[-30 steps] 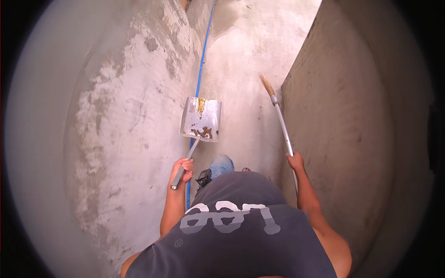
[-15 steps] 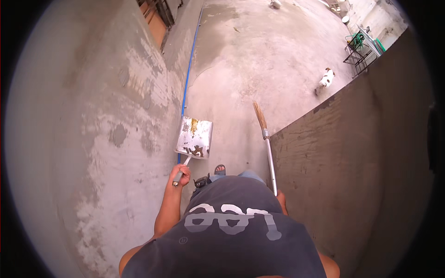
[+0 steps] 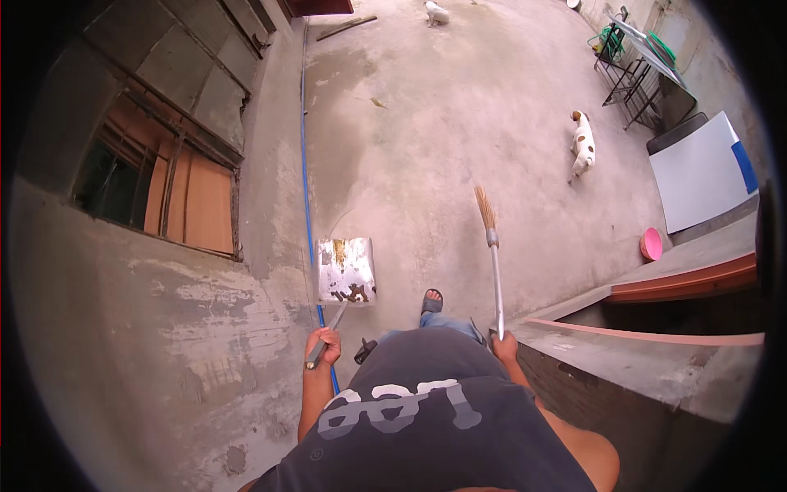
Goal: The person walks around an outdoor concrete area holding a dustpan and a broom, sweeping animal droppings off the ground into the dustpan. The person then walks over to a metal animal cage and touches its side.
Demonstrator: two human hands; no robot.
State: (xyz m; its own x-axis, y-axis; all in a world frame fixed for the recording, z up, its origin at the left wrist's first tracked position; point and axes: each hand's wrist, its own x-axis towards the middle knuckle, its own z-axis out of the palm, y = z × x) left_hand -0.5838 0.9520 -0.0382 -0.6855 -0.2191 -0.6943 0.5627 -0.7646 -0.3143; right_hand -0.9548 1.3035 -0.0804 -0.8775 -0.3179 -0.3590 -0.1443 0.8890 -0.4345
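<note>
My left hand [image 3: 325, 348] is closed round the handle of a metal dustpan [image 3: 347, 271]. The pan is silvery, square and worn, with brown and yellowish patches, and it hangs in front of me beside the left wall. My right hand [image 3: 506, 346] is wrapped round the lower end of a broom [image 3: 497, 283]. Its pale metal shaft points away from me, and the tan bristles [image 3: 484, 207] are at the far end. Between the two tools, my sandalled foot [image 3: 432, 301] shows below my dark shirt.
A blue pipe [image 3: 306, 164] runs along the left wall's foot, below a barred window [image 3: 156, 180]. On the concrete floor stand a brown-and-white dog [image 3: 583, 148] and, farther off, a white animal [image 3: 436, 13]. To the right are a pink bowl [image 3: 651, 243], a white board [image 3: 703, 174] and a metal rack [image 3: 631, 90].
I have moved forward past the right wall's end, so an opening, the white board and the pink bowl now show. The dog has turned its body. Both hands keep their hold.
</note>
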